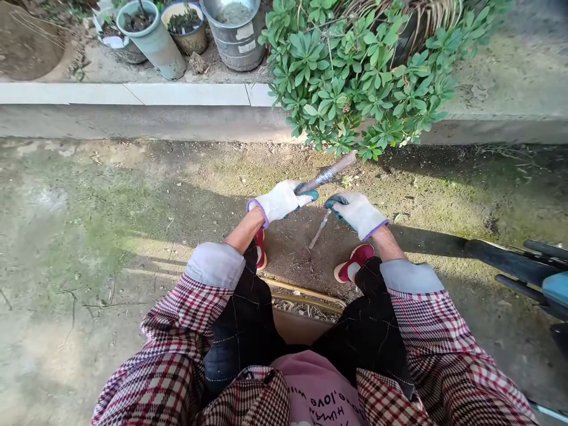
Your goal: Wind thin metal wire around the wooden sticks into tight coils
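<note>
My left hand [284,200], in a white knit glove with a teal palm, is closed round the lower end of a thick brown stick [344,163]. The stick slants up to the right, and shiny silvery wrapping circles its middle. Across a small gap, my right hand [352,212], gloved alike, pinches a thin stick-like piece [318,232]. That piece hangs down to the left, with a pale shiny band near its upper part; its exact kind I cannot tell. The two pieces are apart.
Leafy green branches [346,83] overhang the raised ledge [186,94] ahead. A metal bucket [235,35] and a pale green pot [155,41] stand on it. Below me are my red shoes [357,260] and a brown seat edge [295,325]. A dark object with a blue part [554,290] lies right.
</note>
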### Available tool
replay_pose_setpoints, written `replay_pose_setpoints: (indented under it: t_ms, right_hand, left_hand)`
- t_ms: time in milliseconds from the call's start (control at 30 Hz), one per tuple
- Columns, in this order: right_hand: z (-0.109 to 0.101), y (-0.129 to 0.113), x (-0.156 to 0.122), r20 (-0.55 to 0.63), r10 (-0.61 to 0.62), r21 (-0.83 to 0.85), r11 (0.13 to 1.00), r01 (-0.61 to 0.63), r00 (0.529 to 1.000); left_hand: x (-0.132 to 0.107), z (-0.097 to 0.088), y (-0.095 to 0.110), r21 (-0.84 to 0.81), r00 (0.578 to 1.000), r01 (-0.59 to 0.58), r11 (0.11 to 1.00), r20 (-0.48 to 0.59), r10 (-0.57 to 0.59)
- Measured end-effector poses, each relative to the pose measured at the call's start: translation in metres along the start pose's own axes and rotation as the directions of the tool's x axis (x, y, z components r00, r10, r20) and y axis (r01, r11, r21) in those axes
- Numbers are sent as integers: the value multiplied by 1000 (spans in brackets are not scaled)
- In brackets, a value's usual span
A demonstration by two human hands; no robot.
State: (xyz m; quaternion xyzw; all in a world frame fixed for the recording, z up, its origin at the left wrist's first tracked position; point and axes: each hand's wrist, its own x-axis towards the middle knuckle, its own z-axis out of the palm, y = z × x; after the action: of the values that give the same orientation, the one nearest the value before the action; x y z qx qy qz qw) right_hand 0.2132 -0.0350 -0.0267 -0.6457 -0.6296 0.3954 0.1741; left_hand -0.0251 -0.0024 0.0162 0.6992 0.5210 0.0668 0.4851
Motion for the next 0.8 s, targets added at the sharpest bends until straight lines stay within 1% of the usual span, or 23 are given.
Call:
replay_pose_setpoints:
  t_ms: [67, 133, 233, 300, 333, 400, 433, 467, 533, 633, 700, 733, 800]
  right_hand:
    - [-1, -6, -5, 29, -8, -10, 1000, 9, 1000]
    - [-2, -13, -12, 72, -24, -16, 1000, 25, 997]
    - [-3, -22, -21, 133, -50, -23, 998, 54, 990]
    - [-5, -26, -24, 141, -61, -36, 997, 67, 988]
    - [-7, -26, -24, 131, -63, -42, 997, 69, 989]
    - [-12, -25, -22, 86, -62, -47, 997, 66, 994]
    - [-15, -24, -21, 56, -54, -33, 998, 56, 997]
    - [-19, -22, -18, 26, -41, -9, 999, 41, 999]
    - [-26, -15, -14, -13, 1, 48, 999, 0, 1000]
    - [-37, -5, -10, -26, 73, 116, 991, -69, 997]
    - [-42, -1, -9, 0, 96, 205, 974, -94, 995]
    - [-43, 0, -9, 18, 89, 259, 962, -90, 996]
    - [-42, -2, -10, 42, 42, 340, 939, -54, 998]
  left_hand:
    - [9, -5, -11, 185, 996, 32, 982, -93, -15]
    - [17, -8, -22, 369, 987, 82, 926, -157, -24]
    - [24, -5, -29, 567, 980, 161, 808, -186, -65]
    - [26, 2, -26, 643, 982, 183, 743, -155, -107]
    - [27, 7, -24, 671, 985, 171, 721, -114, -127]
    - [26, 18, -18, 704, 988, 113, 701, -3, -156]
    - [25, 24, -15, 710, 986, 68, 701, 57, -154]
    - [23, 29, -12, 707, 985, 15, 707, 112, -133]
    - [16, 36, -8, 677, 978, -103, 728, 204, -51]
    - [4, 37, -2, 565, 951, -241, 789, 300, 76]
    - [-3, 34, 2, 419, 932, -272, 866, 340, 128]
    - [-5, 32, 4, 325, 923, -272, 906, 354, 150]
    - [-9, 29, 9, 110, 920, -225, 968, 353, 174]
